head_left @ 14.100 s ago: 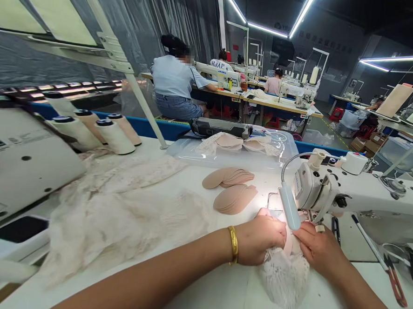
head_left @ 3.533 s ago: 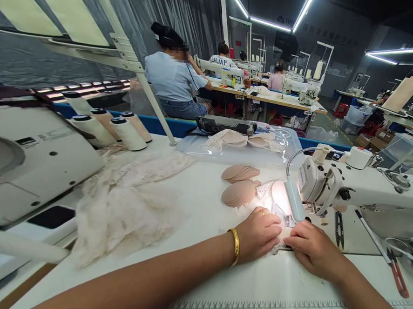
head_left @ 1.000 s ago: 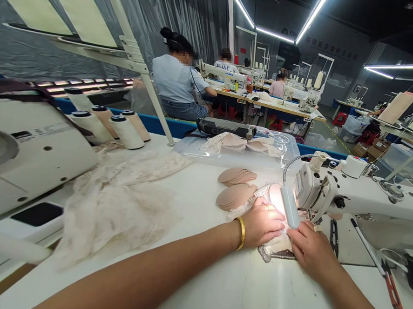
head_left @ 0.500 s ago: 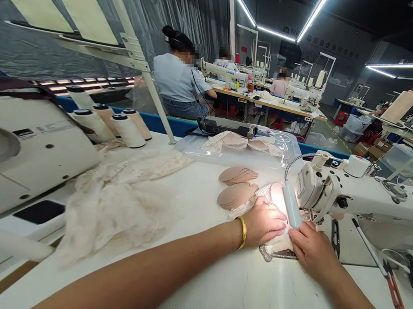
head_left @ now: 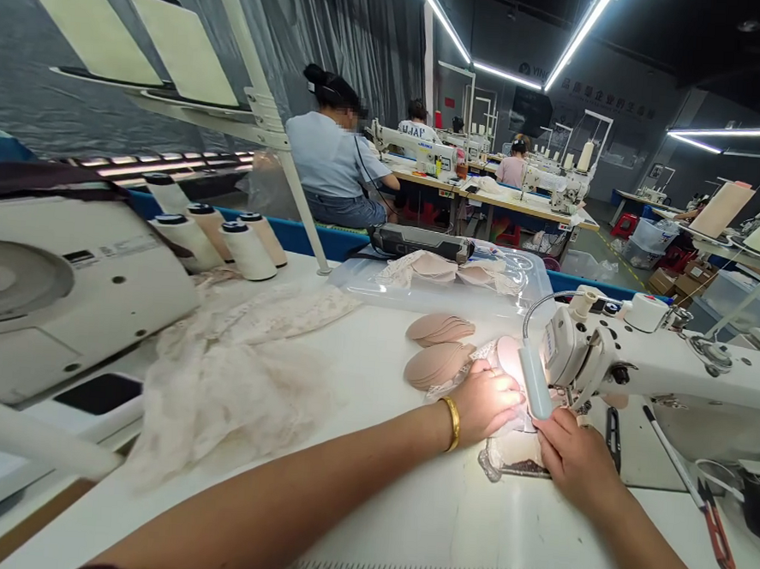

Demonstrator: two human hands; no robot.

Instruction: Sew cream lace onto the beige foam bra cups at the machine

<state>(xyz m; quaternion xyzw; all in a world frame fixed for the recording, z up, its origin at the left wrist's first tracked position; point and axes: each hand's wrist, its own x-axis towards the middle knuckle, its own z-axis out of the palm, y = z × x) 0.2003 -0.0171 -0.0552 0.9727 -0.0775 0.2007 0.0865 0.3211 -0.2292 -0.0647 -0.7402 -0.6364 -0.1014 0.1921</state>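
Observation:
My left hand [head_left: 489,404], with a gold bangle at the wrist, lies on a lace-covered cup piece [head_left: 510,447] beside the needle of the white sewing machine [head_left: 646,361]. Its fingers are curled down on the fabric. My right hand [head_left: 570,455] presses the same piece from the right, fingers together near the presser foot. The machine's small lamp [head_left: 529,379] lights the fabric and hides the needle point. Two stacks of beige foam cups [head_left: 439,348] lie just behind my left hand.
A heap of cream lace [head_left: 233,370] covers the table's left. Thread cones [head_left: 228,241] and another machine [head_left: 51,282] stand at far left. A clear tray [head_left: 445,276] with more cups sits behind. Red-handled snips [head_left: 716,524] lie at right. Other people sew at tables beyond.
Both hands and the lace cup piece have crept slightly forward along the machine bed toward the needle; the view has tilted a little.

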